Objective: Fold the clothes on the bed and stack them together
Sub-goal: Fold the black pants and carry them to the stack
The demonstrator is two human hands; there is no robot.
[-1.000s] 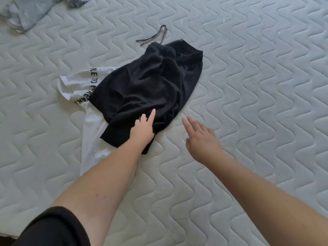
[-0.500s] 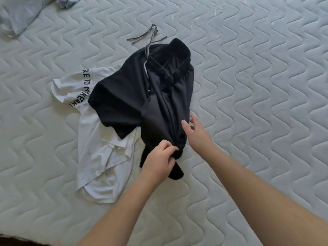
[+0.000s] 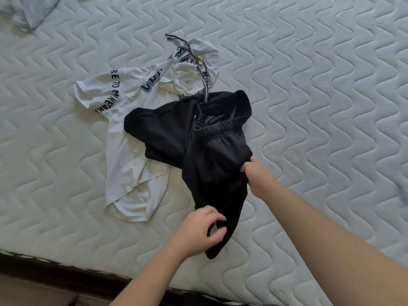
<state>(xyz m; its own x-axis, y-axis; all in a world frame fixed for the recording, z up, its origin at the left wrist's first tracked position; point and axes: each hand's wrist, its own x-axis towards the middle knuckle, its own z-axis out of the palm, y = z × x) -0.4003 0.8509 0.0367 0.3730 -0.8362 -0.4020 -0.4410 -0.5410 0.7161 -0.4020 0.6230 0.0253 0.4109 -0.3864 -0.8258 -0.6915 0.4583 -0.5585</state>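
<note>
The black shorts (image 3: 198,151) lie crumpled around the middle of the bed (image 3: 331,107), their elastic waistband turned toward the far edge and one leg drawn toward the near edge. The left hand (image 3: 198,233) grips the end of that leg close to the near edge, fingers (image 3: 217,217) curled round the dark cloth. The right hand (image 3: 257,175) holds the shorts at their right side, further from the near edge, its fingers tucked into the fabric and mostly hidden by it. A dark drawstring (image 3: 198,62) runs from the waistband toward the far edge, lying across the white T-shirt (image 3: 132,140). That shirt, printed with black lettering, is spread rumpled partly under the shorts, reaching out toward the left edge and the far edge. A grey garment (image 3: 26,12) sits bunched at the far left corner of the bed, well apart from the others. The mattress has a white quilted cover with a wavy pattern.
</note>
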